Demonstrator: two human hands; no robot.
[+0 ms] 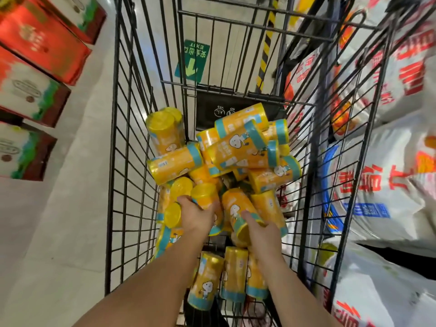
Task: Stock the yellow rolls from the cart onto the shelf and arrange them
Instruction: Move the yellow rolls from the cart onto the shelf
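Yellow rolls (238, 147) are lying heaped in the wire cart (112, 147), around and beyond both hands. The left hand (197, 215) is gripping one roll (204, 194), and the right hand (262, 232) is holding a neighbouring roll (236, 210) just beside it, probably for lifting two together.

The black wire shopping cart (132, 161) is open on top; its mesh walls close every side, and piled yellow cylindrical rolls (236, 149) crowd the basket floor.
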